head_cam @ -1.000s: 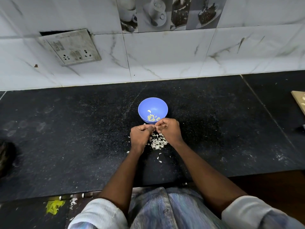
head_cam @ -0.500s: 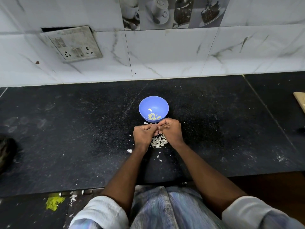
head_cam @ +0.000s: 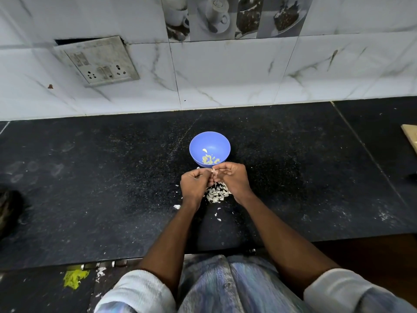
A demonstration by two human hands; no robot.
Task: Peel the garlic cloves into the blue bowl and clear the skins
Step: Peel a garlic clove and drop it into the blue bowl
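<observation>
1. You are working both hands close together just on the near side of the blue bowl; your left hand and right hand are meeting at the fingertips, with the fingers of both curled in narrow.
2. You are pinching a small pale garlic clove between the two sets of fingertips; it is sitting right at the bowl's near rim, and whether its skin is partly off I cannot tell at this size.
3. Progress, as a judgement: you are partway through; several peeled cloves are already lying in the bowl just beyond your fingertips, so the peeling is well started.
4. A pile of skins is gathering on the black counter directly beneath and between your wrists; loose flakes are lying scattered nearer to you than your fingers, beside your left wrist and below the pile.
5. Remaining: you are not yet finishing the clove in hand; the skins are not yet cleared; any unpeeled stock is not showing in view.
6. Writing and brands: none is readable; the bowl is showing no label; the switch plate on the wall, well beyond your fingers, is bearing no legible marking.
</observation>
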